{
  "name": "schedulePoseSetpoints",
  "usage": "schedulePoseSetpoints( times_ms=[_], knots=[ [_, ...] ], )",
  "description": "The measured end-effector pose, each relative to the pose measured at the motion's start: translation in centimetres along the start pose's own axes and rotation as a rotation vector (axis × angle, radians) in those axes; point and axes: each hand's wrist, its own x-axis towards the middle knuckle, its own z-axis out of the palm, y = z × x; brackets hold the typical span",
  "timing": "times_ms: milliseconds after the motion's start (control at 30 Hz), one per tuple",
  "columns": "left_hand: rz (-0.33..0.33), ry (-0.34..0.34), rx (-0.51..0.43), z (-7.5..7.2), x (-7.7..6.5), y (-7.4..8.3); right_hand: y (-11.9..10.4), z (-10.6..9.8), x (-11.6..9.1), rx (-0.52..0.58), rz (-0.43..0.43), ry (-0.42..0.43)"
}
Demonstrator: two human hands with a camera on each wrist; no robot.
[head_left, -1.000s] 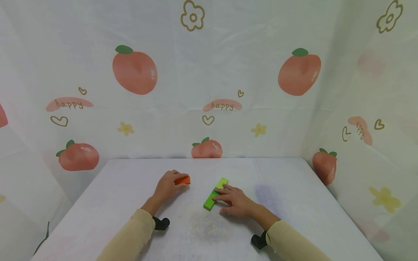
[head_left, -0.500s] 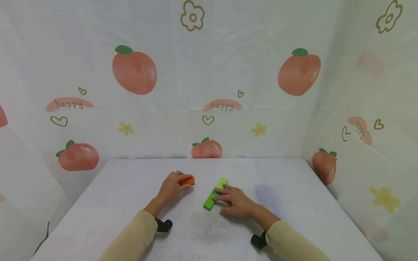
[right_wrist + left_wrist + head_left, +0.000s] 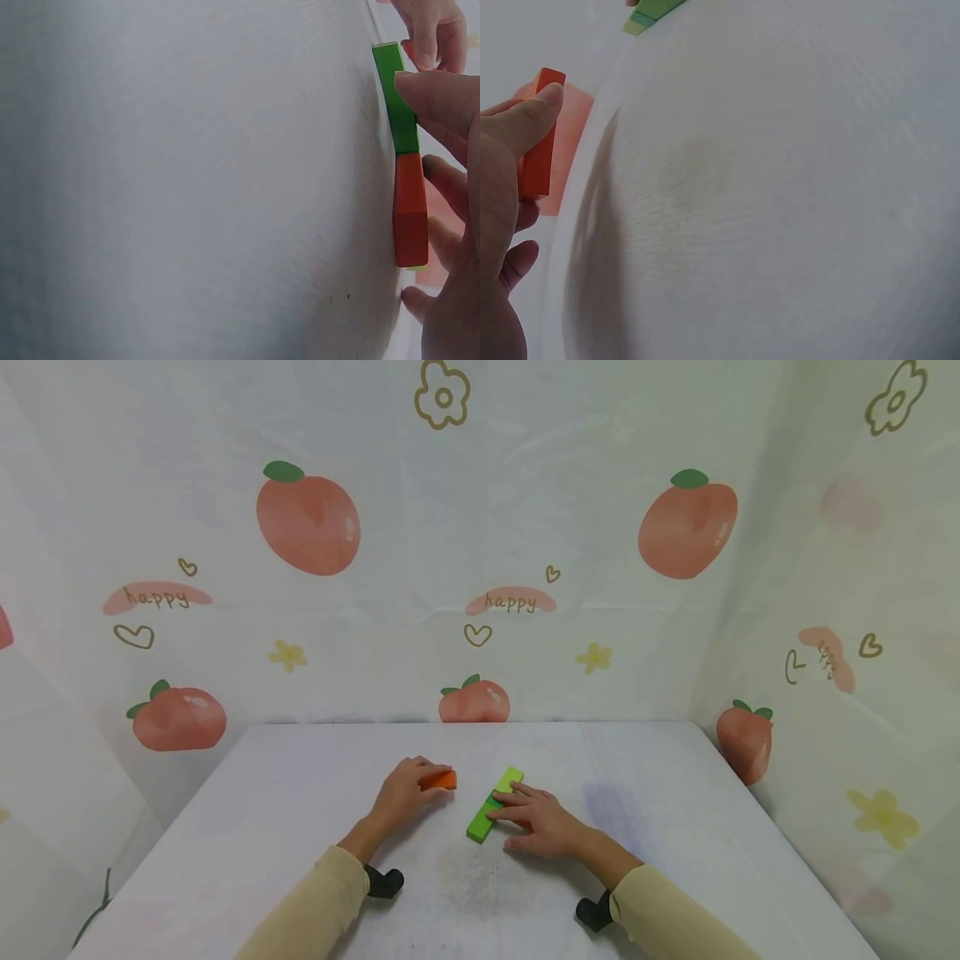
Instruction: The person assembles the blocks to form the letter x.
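My left hand [image 3: 399,795] pinches an orange block [image 3: 442,781] between thumb and fingers, left of a slanted row of blocks. In the left wrist view the thumb presses along the face of that orange block [image 3: 541,161]. The row shows a light green block [image 3: 510,777] at its far end and a green block [image 3: 481,823] at its near end. My right hand [image 3: 543,827] lies over the row's right side, fingers spread and fingertips on it. The right wrist view shows the green block [image 3: 396,112] by the thumb, end to end with an orange-red block [image 3: 410,210].
A white cloth-covered table [image 3: 420,910] carries everything, with greyish stains near the front. Behind it hangs a white curtain [image 3: 390,668] printed with fruit and flowers. Black wrist mounts [image 3: 385,882] stick out at both sleeves.
My left hand has moved right and slightly nearer with the orange block, closing in on the row. The right hand and the row have stayed put.
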Motion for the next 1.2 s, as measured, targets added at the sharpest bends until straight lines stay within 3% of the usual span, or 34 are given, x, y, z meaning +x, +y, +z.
schedulePoseSetpoints(
  times_ms=[333,567,900,1200],
  knots=[
    [0.024,-0.034,-0.002,0.4,0.0,0.7,0.1,0.0,0.1,-0.002,-0.008,0.006],
    [-0.001,-0.078,-0.033,0.8,0.0,1.2,0.2,0.0,0.1,-0.008,-0.022,0.01],
    [0.036,-0.09,-0.034,1.9,0.3,1.6,0.2,0.0,0.1,-0.013,-0.03,0.022],
    [0.044,-0.141,0.004,2.7,0.4,2.3,0.1,0.0,0.0,-0.003,-0.029,0.015]
  ],
)
